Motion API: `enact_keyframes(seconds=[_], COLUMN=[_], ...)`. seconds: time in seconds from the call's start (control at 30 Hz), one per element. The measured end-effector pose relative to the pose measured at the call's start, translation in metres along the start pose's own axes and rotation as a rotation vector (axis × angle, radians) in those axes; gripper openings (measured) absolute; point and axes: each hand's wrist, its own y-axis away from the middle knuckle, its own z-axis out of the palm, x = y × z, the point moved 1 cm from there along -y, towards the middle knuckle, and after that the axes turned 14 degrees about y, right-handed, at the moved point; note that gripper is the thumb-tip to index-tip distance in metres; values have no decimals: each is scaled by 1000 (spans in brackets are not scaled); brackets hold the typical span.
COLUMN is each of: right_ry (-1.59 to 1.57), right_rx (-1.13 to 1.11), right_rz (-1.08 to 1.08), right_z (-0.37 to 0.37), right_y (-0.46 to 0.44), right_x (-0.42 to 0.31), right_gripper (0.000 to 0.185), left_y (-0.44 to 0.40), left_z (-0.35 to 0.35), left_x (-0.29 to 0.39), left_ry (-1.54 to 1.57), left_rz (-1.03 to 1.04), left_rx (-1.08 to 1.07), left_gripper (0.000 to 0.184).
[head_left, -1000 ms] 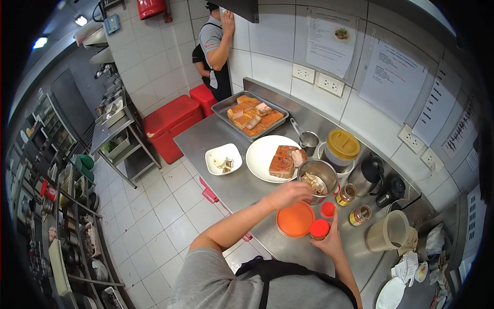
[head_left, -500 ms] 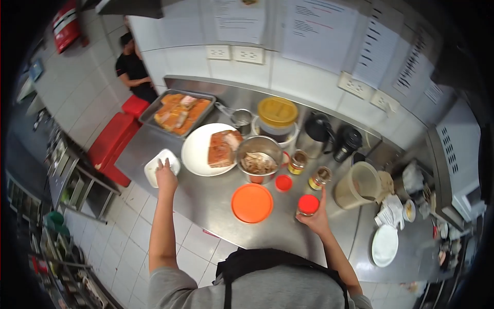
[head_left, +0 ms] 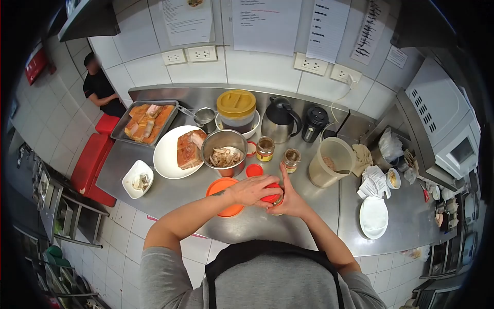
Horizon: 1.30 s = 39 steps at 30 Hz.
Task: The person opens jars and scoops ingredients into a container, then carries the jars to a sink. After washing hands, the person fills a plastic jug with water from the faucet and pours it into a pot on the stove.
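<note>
Grip: the red lid [head_left: 271,196] is covered from above by the left hand [head_left: 249,191], its fingers curled closed over the top. The jar [head_left: 278,204] beneath is gripped at its side by the right hand [head_left: 292,201], partly closed, one digit extended toward the wall. The jar is held over the counter [head_left: 329,207], near the front edge; most of its body is hidden by the hands. Whether its base touches the counter cannot be told.

Close by: the orange lid [head_left: 220,186] is partly covered by the left hand and wrist. A loose lid [head_left: 253,170], red, lies just beyond the hands. Two lidless jars, a rear jar [head_left: 265,150] and a front jar [head_left: 291,161], stand beyond the grip, dark contents visible.

Left side: shredded pieces are contained in the pot [head_left: 222,137]. A meat slab [head_left: 189,150] is borne by the plate [head_left: 165,154], beside the pot. Scraps are seen in the bowl [head_left: 129,178]; more meat is piled in the tray [head_left: 126,138].

Right side: a plastic jug [head_left: 321,172] is noted, cloudy, with a handle inside.
</note>
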Motion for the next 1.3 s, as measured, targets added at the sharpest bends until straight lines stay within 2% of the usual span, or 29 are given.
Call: enact_keyframes(seconds=[0.23,0.37,0.43,0.47,0.53,0.6,0.67,0.73,0.77,0.8,0.9,0.93,0.97,1.03,1.13,1.2,1.27,1.3], right_ry=[18,214,393,385,380,454,584,720,611,505,380,379,377,321,397,463,429,489], right_rx=[92,197,279,314,384,453,485,505,453,395,197,147,98,24,-3,8,74,106], right_rz=[135,162,116,78,-10,-56,-75,-79,-69,-55,-31,-66,-100,-33,-22,25,-126,-125], right_z=[-4,1,7,11,17,22,26,27,24,20,-1,-6,-8,-9,-12,-9,-3,-4], right_y=[14,22,21,21,19,19,17,16,15,17,18,17,17,15,15,12,9,10], right_x=[11,24,27,31,40,42,48,56,59,60,49,51,49,47,56,46,72,65], right_gripper=[126,121,117,117,116,115,115,117,118,119,125,126,126,127,127,126,121,119], left_y=[-24,-27,-35,-31,-38,-44,-52,-51,-49,-44,-15,-12,-9,-3,3,8,7,6], left_z=[33,50,65,70,80,76,73,65,58,50,50,48,53,65,68,68,71,76], left_x=[-22,-29,-29,-28,-23,-7,-8,-7,-5,1,0,0,-6,-17,-19,-15,-11,-10], left_ry=[55,91,107,101,160,159,200,242,265,337,276,350,313,240,225,248,283,302], left_rz=[17,-23,-245,-390,-541,-778,-968,-1071,-1116,-1104,-321,-231,-174,-50,-62,-183,-310,-387], left_rx=[123,170,168,184,281,374,358,318,299,297,267,127,118,89,122,187,234,254], left_gripper=[40,36,34,34,37,45,57,65,69,63,63,72,72,74,67,60,52,48])
